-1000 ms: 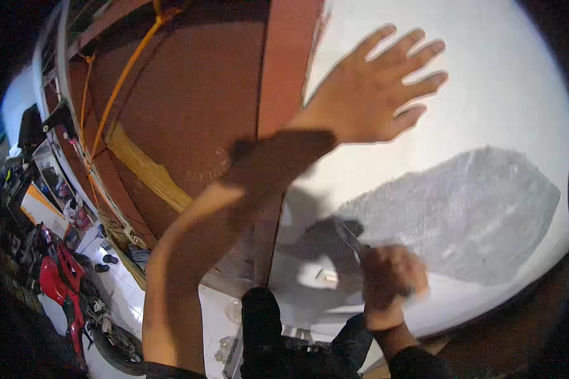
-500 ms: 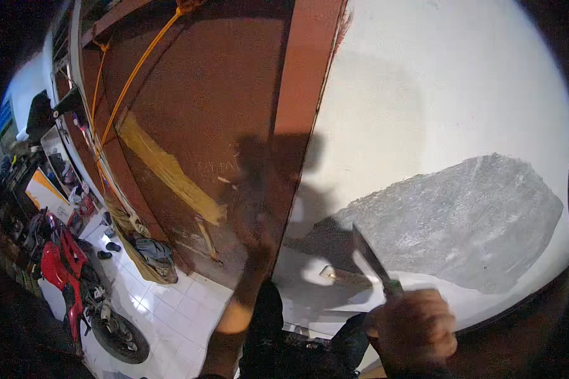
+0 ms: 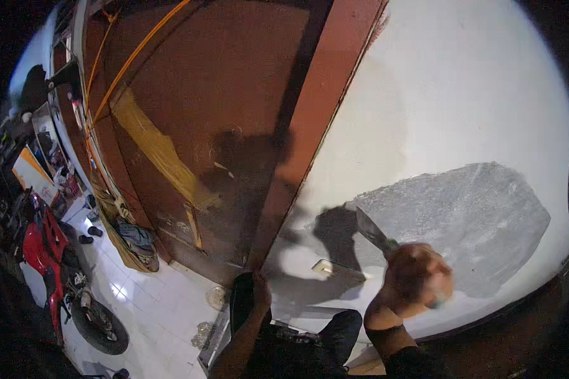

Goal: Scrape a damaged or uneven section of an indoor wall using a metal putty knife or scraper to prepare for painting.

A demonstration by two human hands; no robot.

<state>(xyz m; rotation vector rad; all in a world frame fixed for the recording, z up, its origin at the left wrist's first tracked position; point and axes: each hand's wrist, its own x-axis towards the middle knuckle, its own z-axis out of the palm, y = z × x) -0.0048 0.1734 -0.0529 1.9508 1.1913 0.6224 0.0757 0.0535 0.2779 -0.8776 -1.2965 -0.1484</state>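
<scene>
- While the scraper is gripped by the right hand, lower right of centre, its flat blade is pointed up and left, over the left end of the grey patch.
- That hand is kinda blurred, but its fingers are pretty clearly wrapped round the handle.
- Whether the white wall is touched by the blade can't be told from this angle.
- The left hand seems to be rested by the dark-clad knee, lower centre; can't tell if its fingers are curled or spread.
- Step in hand, best guess: the grey coat being worked with the blade near its left edge.
- For the next move, a low blade angle and even pressure would be called for, with the pale rectangular fitting kept clear of.
</scene>
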